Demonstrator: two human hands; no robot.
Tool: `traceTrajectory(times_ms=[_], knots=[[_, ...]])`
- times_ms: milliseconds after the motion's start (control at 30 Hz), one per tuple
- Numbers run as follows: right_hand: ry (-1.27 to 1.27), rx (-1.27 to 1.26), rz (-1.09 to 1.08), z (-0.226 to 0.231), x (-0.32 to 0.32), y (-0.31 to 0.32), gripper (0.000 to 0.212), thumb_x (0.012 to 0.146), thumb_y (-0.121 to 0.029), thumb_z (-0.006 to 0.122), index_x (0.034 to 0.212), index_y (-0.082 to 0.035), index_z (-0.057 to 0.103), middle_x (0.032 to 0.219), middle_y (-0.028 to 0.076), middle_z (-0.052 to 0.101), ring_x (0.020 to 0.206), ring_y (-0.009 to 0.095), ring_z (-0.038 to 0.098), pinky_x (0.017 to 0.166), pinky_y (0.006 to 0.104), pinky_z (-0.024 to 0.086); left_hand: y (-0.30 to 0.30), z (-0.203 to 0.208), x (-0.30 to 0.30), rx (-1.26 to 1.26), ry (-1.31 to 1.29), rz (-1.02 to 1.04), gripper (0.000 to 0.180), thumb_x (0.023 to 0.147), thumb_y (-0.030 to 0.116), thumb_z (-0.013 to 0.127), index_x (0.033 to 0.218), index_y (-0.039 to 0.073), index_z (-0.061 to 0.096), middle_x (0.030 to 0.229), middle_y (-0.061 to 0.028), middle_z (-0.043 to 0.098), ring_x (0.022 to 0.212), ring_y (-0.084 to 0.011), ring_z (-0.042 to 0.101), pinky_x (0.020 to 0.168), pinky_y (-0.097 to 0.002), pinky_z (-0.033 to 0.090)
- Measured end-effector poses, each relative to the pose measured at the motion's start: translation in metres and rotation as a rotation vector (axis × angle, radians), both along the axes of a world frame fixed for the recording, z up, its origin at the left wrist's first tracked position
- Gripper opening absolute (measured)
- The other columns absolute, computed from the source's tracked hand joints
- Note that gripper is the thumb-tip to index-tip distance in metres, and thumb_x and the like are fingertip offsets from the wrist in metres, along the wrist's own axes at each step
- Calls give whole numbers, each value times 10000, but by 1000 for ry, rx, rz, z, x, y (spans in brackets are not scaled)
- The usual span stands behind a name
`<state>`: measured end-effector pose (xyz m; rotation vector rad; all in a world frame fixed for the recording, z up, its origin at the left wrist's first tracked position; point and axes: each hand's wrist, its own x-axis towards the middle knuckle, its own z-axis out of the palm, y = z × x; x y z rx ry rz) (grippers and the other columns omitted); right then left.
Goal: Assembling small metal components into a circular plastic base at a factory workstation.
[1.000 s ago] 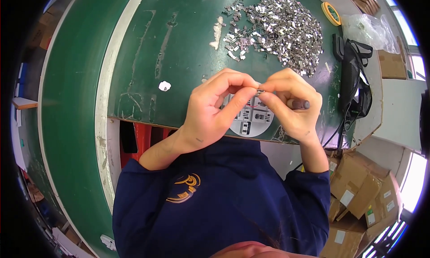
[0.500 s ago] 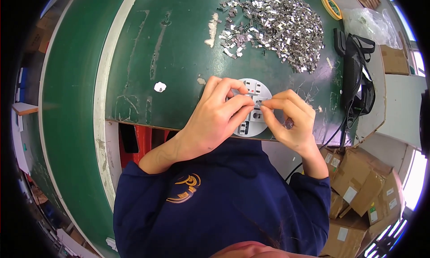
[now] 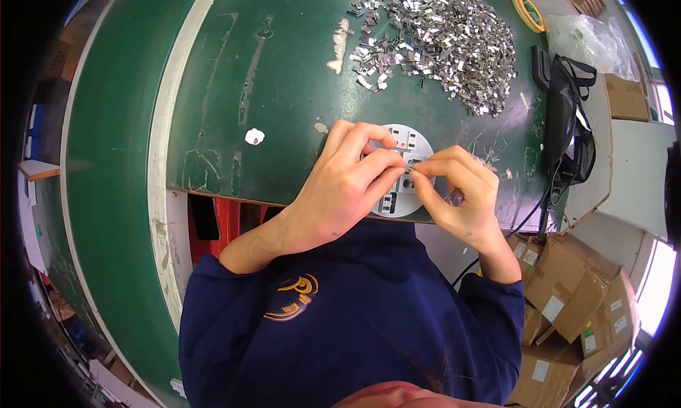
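Note:
A round light-grey plate [image 3: 419, 204] with several square and round recesses lies at the bench's near edge. Over its middle my left hand [image 3: 349, 174] and my right hand [image 3: 462, 188] meet, fingertips almost touching. Thumb and index finger of each are pinched together. Between them shows a sliver of a small metal piece [image 3: 409, 169], too small and covered to name; which hand bears it I cannot make out. The left hand's fingers hide the plate's left part. Under the right palm a small clear, purplish object [image 3: 456, 196] shows.
A large heap of small metal clips [image 3: 461, 39] spreads over the far part of the green bench [image 3: 291, 89]. At the right lie a yellow tape roll [image 3: 528, 13], a clear plastic bag [image 3: 589, 43] and a black mesh bag [image 3: 567, 117]. Cardboard boxes [image 3: 567, 294] are stacked at the lower right.
Both hands stay over the plate in nearly the same place. The fingertips have shifted slightly at the small piece, and the whole view has moved a little.

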<state>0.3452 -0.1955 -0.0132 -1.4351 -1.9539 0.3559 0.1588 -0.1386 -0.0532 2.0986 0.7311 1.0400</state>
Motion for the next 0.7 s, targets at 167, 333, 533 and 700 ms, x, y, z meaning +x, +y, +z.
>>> traceTrajectory(times_ms=[167, 333, 533, 700], knots=[[-6, -86, 16, 8, -1, 3, 143, 734, 19, 743, 851, -23, 671, 781, 74, 630, 596, 186, 632, 494, 290, 495, 2, 2, -3, -9, 3, -18, 184, 751, 12, 757, 913, 52, 681, 1041, -39, 574, 797, -170, 497, 719, -291, 456], [-34, -109, 88, 13, 0, 11, 127, 743, 20, 721, 841, -27, 654, 777, 76, 613, 599, 228, 624, 501, 320, 496, 6, 5, -10, -25, 3, -34, 165, 743, -14, 752, 884, 32, 679, 1015, -41, 589, 795, -167, 531, 699, -293, 474], [-106, -138, 154, 15, -2, 18, 135, 740, 39, 723, 843, -24, 662, 790, 80, 632, 614, 216, 632, 507, 298, 474, 5, -1, -11, -80, -89, -1, 162, 719, -40, 755, 849, 18, 678, 976, -51, 605, 816, -178, 580, 679, -301, 495], [-187, -164, 185, 15, -7, 23, 136, 736, 38, 705, 840, -19, 638, 766, 89, 603, 614, 254, 620, 507, 334, 471, 5, 0, -12, -86, -97, 23, 180, 704, -51, 759, 853, 13, 680, 964, -64, 616, 831, -195, 601, 692, -300, 506]])
